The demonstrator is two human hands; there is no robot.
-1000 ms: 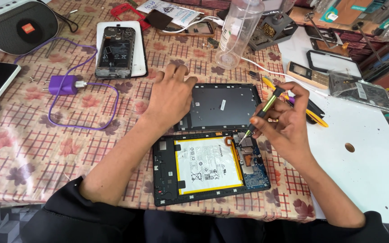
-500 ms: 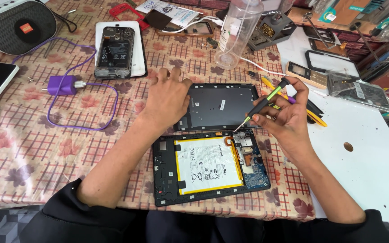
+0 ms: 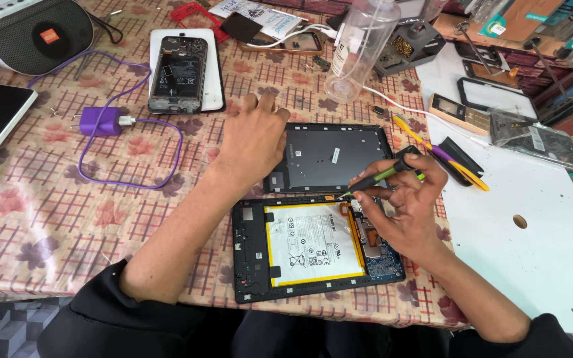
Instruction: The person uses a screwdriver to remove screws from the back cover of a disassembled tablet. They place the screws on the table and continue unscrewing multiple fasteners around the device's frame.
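- My right hand [image 3: 407,211] is closed around a green-and-black screwdriver [image 3: 381,175], its tip down at the top edge of the opened tablet [image 3: 316,246], beside the white battery [image 3: 310,244].
- My left hand [image 3: 253,140] lies flat, fingers loosely spread, holding nothing, on the left edge of the dark back cover [image 3: 334,156].
- The tablet sits on the counter [image 3: 54,212] just in front of that cover.
- A purple charger [image 3: 99,122] lies well off to the left.

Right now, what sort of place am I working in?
Likely an electronics repair bench: an opened tablet with its battery exposed, a disassembled phone, and the right hand holding a small screwdriver over the tablet.
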